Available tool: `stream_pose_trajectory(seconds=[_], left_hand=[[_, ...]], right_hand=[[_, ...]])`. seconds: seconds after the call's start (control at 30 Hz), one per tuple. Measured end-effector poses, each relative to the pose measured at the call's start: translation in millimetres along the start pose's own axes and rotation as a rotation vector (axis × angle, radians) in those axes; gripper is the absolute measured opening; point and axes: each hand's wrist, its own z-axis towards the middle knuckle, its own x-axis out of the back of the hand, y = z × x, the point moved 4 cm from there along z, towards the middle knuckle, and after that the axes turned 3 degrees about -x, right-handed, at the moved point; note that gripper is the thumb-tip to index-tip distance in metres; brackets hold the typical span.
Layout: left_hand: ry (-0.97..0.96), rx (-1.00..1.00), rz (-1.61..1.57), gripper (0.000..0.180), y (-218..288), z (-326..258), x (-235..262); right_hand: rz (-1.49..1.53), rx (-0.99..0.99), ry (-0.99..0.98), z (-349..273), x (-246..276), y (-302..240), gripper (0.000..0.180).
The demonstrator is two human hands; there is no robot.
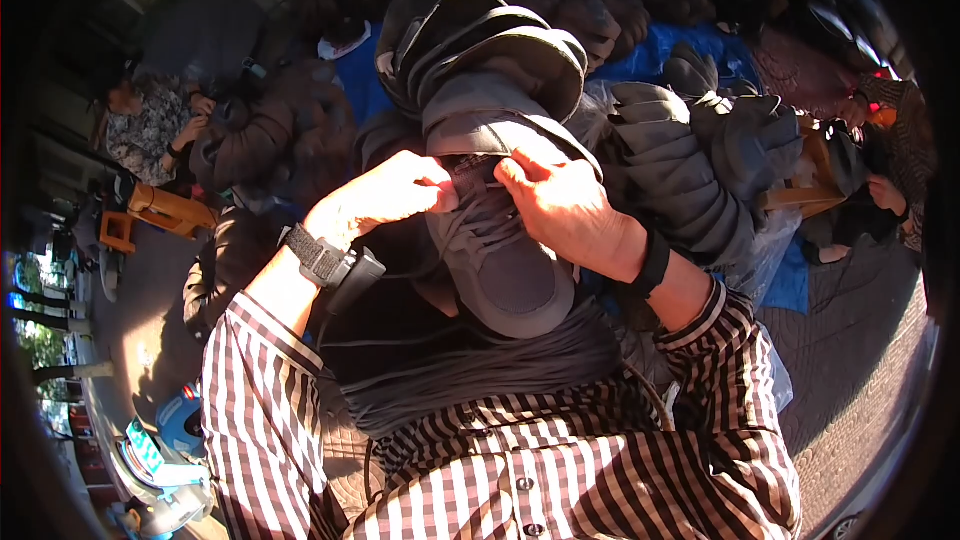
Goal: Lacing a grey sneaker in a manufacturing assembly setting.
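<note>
Striped shirt sleeves (pixel 270 410) in dark red and white fill the lower edge, the forearms rising from them toward a dark grey sneaker (pixel 495 240) held up in the middle of the view, its toe pointing down toward the chest and its sole turned away. Left hand (pixel 385 195) has its fingers curled and pressed together at the upper lacing, pinching what looks like a lace end; a black strap with a small dark box (pixel 330 265) sits on that wrist. Right hand (pixel 555 200) meets it from the other side, thumb and forefinger pinched on the lace (pixel 490 185) just beside the tongue, and a black band (pixel 655 262) circles its wrist. Behind the sneaker more dark shoes (pixel 480 45) are stacked, touching it at the top, on a heap of grey padded jackets (pixel 690 160) spread over a blue tarp (pixel 660 50). An orange boxy thing (pixel 165 208) lies at the left, near a seated person in a patterned top (pixel 150 125). Brick paving (pixel 850 340) lies bare at the lower right, beyond the edge of the tarp.
</note>
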Motion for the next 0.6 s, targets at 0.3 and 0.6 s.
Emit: stream_pose_trajectory(seconds=[0.3, 0.6], left_hand=[[0.034, -0.139, -0.242, 0.014, -5, 6, -7], [0.332, -0.076, 0.169, 0.009, 2, 9, -11]], right_hand=[[-0.076, 0.083, 0.208, 5, -19, 18, 0.035], [-0.094, -0.171, 0.148, -46, -19, 34, 0.016]])
